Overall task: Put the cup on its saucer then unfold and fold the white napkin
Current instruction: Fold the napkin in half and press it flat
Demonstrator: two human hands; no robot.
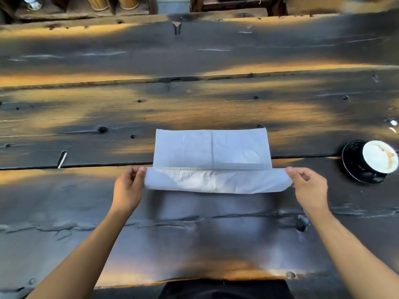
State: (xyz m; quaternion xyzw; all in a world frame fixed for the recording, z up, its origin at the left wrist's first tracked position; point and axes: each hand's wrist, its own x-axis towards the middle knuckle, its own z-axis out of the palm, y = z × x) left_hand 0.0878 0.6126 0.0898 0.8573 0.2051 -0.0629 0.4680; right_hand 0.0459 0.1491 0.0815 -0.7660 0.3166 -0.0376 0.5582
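The white napkin (pixel 212 151) lies spread on the dark wooden table in front of me, its far part flat. Its near edge is lifted off the table and curls over. My left hand (pixel 128 187) pinches the near left corner and my right hand (pixel 308 187) pinches the near right corner. At the right edge of the view the cup (pixel 379 157), white inside with brown stains, stands on its black saucer (pixel 350 162).
The table (pixel 194 100) is rough charred planks with gaps and knot holes, and its near edge runs just above my lap. Beyond its far edge stand wooden furniture and two bamboo-coloured cylinders (pixel 112 2).
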